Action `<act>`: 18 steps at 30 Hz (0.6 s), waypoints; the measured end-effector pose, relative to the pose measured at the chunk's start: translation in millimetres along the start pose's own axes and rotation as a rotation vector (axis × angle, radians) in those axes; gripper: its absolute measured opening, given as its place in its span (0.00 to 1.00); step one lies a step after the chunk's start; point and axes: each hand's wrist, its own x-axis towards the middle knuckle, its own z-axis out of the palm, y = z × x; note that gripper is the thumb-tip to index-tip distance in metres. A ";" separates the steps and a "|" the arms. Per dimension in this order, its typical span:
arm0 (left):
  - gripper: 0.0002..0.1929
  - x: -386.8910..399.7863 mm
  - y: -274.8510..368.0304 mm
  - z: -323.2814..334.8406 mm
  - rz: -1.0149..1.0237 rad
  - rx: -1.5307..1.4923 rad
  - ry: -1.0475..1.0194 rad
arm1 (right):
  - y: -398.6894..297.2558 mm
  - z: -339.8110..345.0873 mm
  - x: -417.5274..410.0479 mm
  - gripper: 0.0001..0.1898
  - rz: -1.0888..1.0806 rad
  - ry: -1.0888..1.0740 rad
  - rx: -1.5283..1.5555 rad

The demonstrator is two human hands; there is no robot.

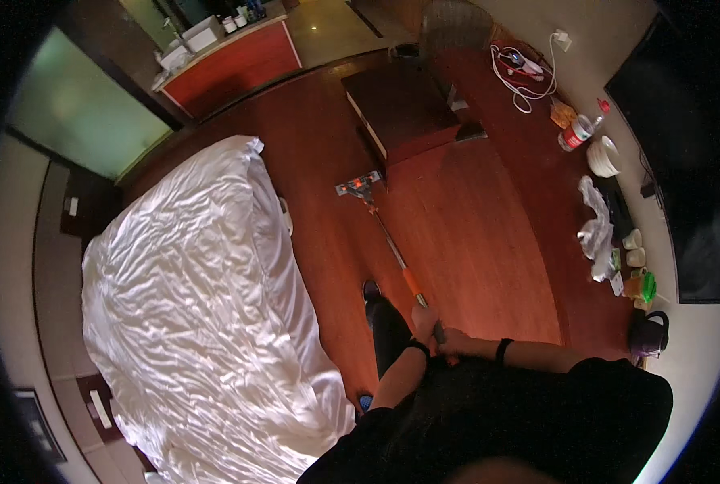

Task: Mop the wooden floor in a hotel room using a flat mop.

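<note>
A long-handled mop [396,248] slants away from me, with a metal pole and an orange sleeve. Its grey-and-orange head [358,183] is at the wooden floor, close to the near corner of a dark low cabinet [399,109]. My left hand [425,320] is closed around the handle just below the orange sleeve. Nearer my body, my right hand [453,342] grips the handle's end, whose tip is partly hidden by my fingers and dark shirt.
A bed with a rumpled white cover [208,302] stands at left, a pale slipper [286,216] beside it. Along the right wall, a long desk [511,163] bears a bottle [576,133], stacked white bowls [603,157], crumpled plastic [596,230] and a kettle [649,334]. A washbasin counter [233,69] is beyond.
</note>
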 end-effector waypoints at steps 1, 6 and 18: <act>0.11 57.6 -1.8 -4.6 0.151 0.194 -0.048 | 7.3 -6.9 18.8 0.19 0.225 -0.166 0.093; 0.14 48.6 160.2 -43.8 0.146 0.244 0.040 | -159.5 -99.0 84.5 0.21 0.292 0.081 0.064; 0.09 141.8 355.2 -72.1 0.050 0.096 -0.029 | -266.5 -264.3 214.2 0.24 0.316 -0.045 0.011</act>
